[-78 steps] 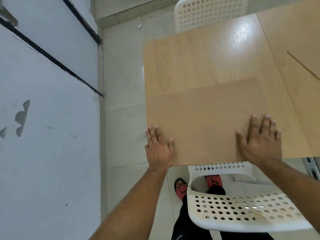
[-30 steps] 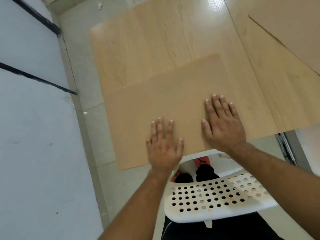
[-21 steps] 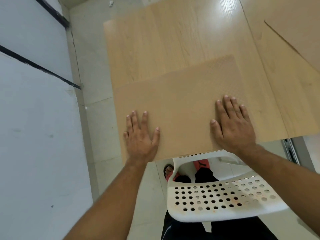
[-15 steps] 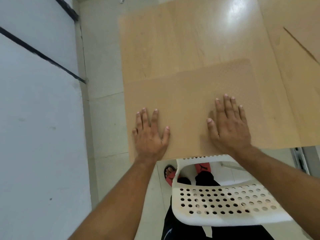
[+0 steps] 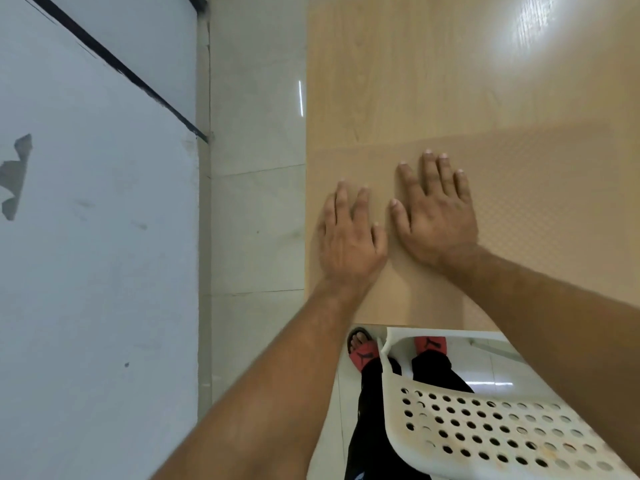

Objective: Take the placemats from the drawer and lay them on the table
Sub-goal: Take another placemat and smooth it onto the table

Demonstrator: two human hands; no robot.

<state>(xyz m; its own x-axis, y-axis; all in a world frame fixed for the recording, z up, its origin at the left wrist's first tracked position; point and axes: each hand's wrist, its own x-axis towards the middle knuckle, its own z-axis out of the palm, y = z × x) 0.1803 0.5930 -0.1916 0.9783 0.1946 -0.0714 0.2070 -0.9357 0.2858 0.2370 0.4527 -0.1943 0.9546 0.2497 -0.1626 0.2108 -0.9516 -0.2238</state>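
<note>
Both hands, left hand (image 5: 348, 237) and right hand (image 5: 436, 216), lay flat, fingers straight, side by side on tan textured rectangular placemat (image 5: 540, 209), gripping nothing, at light wooden table (image 5: 398, 71) near-left corner.

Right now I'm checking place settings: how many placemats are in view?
1. The placemat lies flat at the table's near left corner, under the left hand and right hand. Others may lie outside the frame.

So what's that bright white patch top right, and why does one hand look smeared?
Head view: the patch is light glaring off the glossy pale wooden table; also head view, the left hand is blurred, probably moving, while the right hand on the tan textured placemat looks sharper.
</note>
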